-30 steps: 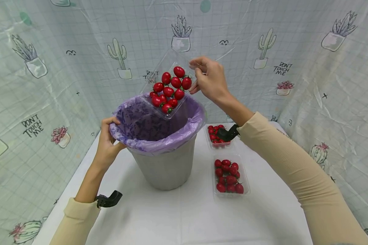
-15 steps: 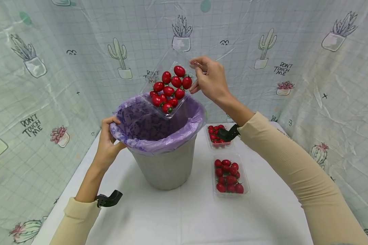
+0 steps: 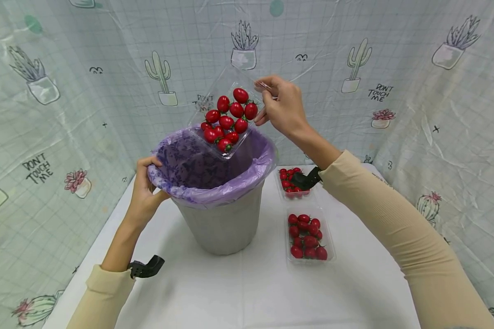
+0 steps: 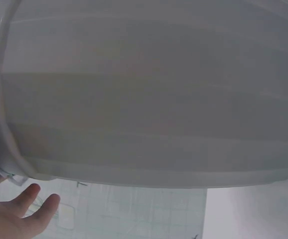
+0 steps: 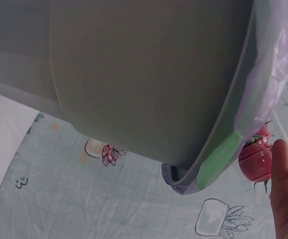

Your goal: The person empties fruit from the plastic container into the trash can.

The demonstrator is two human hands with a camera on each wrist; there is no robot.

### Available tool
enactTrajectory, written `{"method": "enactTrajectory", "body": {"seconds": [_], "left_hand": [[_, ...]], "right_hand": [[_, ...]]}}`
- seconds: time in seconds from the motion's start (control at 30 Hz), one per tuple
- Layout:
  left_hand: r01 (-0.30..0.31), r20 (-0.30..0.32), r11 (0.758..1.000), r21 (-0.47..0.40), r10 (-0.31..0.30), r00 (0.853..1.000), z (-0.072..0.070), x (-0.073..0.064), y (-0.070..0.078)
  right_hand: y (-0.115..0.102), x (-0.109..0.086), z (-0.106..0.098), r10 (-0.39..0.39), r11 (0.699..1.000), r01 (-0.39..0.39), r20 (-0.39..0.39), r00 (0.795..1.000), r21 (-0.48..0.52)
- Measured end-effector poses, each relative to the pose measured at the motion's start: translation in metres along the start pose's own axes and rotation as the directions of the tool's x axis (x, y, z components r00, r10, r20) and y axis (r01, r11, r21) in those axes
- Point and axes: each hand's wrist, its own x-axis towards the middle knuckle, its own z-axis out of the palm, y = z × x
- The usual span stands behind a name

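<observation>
A grey bin (image 3: 222,228) lined with a purple patterned plastic bag (image 3: 214,196) stands in the middle of the head view, tilted slightly. At its left rim my left hand (image 3: 144,192) grips the edge, fingers over the bag and thumb below; the left wrist view shows mostly the bin's side (image 4: 149,99). Over the bin's opening, my right hand (image 3: 284,103) holds a clear plastic punnet (image 3: 218,87) by its right side. The punnet is tipped, with several cherry tomatoes (image 3: 226,122) lying in it. In the right wrist view, tomatoes (image 5: 256,162) show beside the fingers.
On the white table (image 3: 230,292), to the right of the bin, a clear punnet of tomatoes (image 3: 310,237) sits near. Farther back is another tomato punnet (image 3: 288,182), partly behind the black wrist camera (image 3: 306,178). A cactus-print curtain (image 3: 197,41) surrounds the table.
Both hands, the bin and the tipped punnet stay almost exactly where they were. The curtain at the left has shifted slightly.
</observation>
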Motion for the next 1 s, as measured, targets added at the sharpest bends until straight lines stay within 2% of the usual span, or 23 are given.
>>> {"method": "enactTrajectory", "body": {"seconds": [1.0], "left_hand": [[-0.007, -0.002, 1.0, -0.004, 0.007, 1.0, 0.003, -0.0042, 0.0048]], "right_hand": [[-0.0044, -0.0022, -0.0022, -0.003, 1.0, 0.003, -0.004, 1.0, 0.014]]}}
